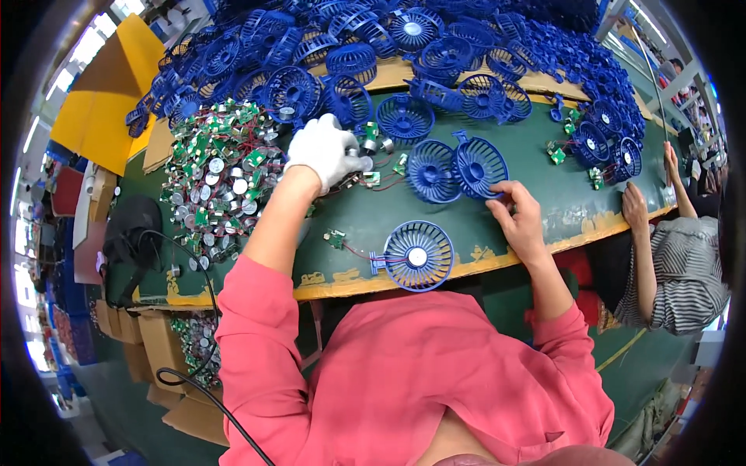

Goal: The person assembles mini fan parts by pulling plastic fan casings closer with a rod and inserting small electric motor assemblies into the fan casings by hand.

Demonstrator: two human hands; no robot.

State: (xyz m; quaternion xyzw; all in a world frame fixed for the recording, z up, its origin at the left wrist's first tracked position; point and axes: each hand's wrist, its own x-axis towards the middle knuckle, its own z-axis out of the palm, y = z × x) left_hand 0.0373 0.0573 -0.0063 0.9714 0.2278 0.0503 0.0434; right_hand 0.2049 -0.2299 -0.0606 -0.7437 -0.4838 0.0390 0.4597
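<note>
My left hand [320, 152], in a white glove, is closed with its fingertips on a small silver motor [366, 164]. Red wires and a green circuit board [372, 179] lie beside those fingers. Bare, my right hand [519, 220] pinches the lower rim of a blue round fan cage [482, 166]. That cage overlaps a second blue fan cage [432, 172] on its left. Close to the table's front edge lies another fan cage with a motor [417, 256] in its middle. Its wires run left to a small green board [335, 238].
A heap of motors with boards [221, 179] covers the table's left. Many blue fan cages [291, 89] pile up along the back. At the right sits a co-worker in a striped top [688, 268], near several assembled cages [590, 145]. A black cable [203, 268] crosses at left.
</note>
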